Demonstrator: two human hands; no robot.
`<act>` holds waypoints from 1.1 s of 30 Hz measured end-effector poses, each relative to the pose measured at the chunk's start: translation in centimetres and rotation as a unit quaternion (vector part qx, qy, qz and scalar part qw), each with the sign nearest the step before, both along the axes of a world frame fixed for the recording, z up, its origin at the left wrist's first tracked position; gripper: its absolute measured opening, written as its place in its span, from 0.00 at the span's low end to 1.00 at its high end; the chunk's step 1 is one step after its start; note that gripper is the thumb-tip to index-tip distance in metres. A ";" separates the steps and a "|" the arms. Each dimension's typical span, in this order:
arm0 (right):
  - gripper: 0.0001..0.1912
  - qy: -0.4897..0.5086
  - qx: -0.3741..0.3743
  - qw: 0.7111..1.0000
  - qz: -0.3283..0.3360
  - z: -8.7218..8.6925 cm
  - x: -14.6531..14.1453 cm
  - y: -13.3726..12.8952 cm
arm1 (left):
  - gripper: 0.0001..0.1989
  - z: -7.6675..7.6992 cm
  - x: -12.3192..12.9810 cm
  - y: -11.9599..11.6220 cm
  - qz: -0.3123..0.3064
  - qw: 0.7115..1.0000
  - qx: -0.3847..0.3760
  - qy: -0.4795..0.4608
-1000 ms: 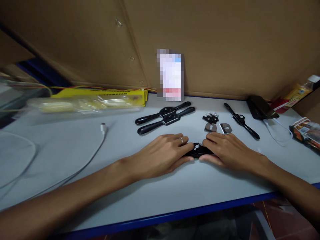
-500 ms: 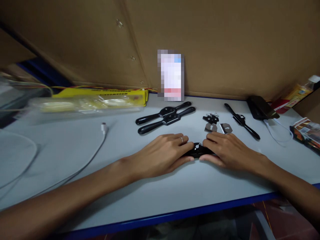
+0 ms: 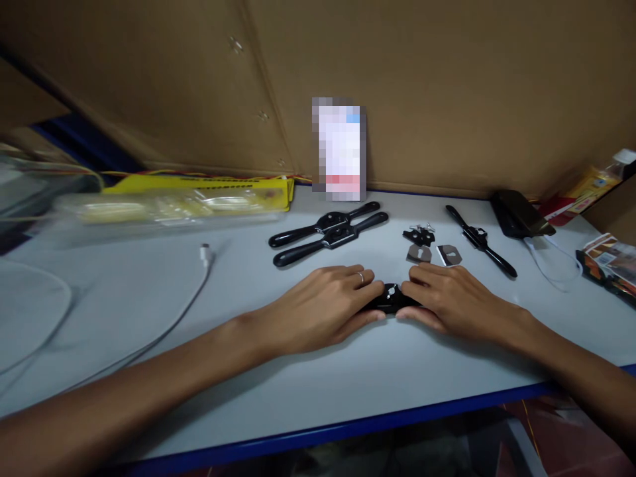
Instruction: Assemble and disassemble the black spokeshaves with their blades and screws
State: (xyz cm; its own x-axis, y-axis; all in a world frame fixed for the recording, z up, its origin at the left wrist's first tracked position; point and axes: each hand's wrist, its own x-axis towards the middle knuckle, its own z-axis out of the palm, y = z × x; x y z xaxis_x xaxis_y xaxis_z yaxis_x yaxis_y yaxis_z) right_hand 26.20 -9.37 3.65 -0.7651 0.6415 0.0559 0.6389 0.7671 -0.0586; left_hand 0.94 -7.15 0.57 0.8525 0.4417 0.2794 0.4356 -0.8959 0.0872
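Note:
A black two-handled tool [image 3: 392, 299] lies low over the table between my hands, its handles hidden under my fingers. My left hand [image 3: 342, 301], with a ring on one finger, is closed on its left end. My right hand [image 3: 442, 298] grips the right end. Just beyond my right hand are two grey slotted blades [image 3: 450, 255], small black plates [image 3: 419, 236] and small screws [image 3: 428, 227]. Two similar black tools [image 3: 330, 240] lie side by side behind my left hand, and another [image 3: 481, 241] rests at the right.
A blurred-out upright screen [image 3: 342, 152] leans on the cardboard wall [image 3: 447, 93]. Clear plastic packaging [image 3: 169, 209] over yellow card lies back left. A white cable [image 3: 183, 315] crosses the left side. A black case [image 3: 519, 213] and snack packets [image 3: 611, 262] are at the right.

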 end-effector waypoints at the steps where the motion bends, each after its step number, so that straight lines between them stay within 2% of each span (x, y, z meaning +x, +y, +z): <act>1: 0.14 -0.001 0.002 1.000 0.001 0.0 0.0 0.0 | 0.23 0.0 0.0 0.0 0.002 1.000 -0.006 -0.002; 14: 0.16 0.000 -0.002 1.000 -0.006 -0.1 0.0 0.0 | 0.22 0.2 0.0 0.0 -0.012 1.000 -0.012 -0.014; 18: 0.14 -0.004 -0.004 1.000 -0.003 0.0 0.0 0.0 | 0.22 0.3 0.0 0.0 -0.007 1.000 -0.024 -0.016; 27: 0.15 0.000 0.000 1.000 -0.002 0.0 0.1 0.0 | 0.22 0.2 0.0 0.0 -0.016 1.000 0.006 -0.008; 33: 0.15 0.000 -0.005 1.000 0.003 0.0 0.0 0.1 | 0.21 0.1 0.0 0.1 -0.013 1.000 -0.006 -0.005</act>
